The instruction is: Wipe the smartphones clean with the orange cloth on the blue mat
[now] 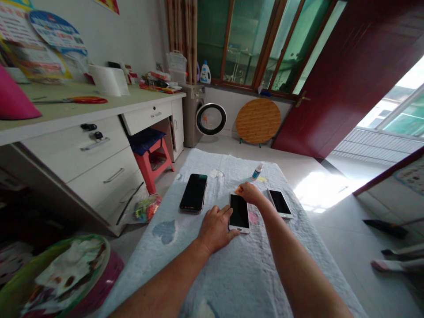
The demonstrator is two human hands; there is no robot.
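Note:
A white phone with a black screen [239,212] lies on the blue cloth-covered table [195,238]. My left hand [217,227] rests at its left edge and lower corner, fingers apart, holding nothing up. At the phone's top end, my right hand [248,193] is closed on a small orange item [238,190], mostly hidden by the fingers. To the left lies a larger black phone [194,193]. Another white phone [280,203] lies on the right, beyond my right forearm. A small spray bottle [257,171] stands behind my right hand.
On the left, a desk [76,108] holds scissors [89,100] and a paper roll [108,80]. A red stool [150,161] stands under it. The waste bin [107,260] is at the lower left. Behind the table are a washing machine [192,117] and a round wooden board [258,120].

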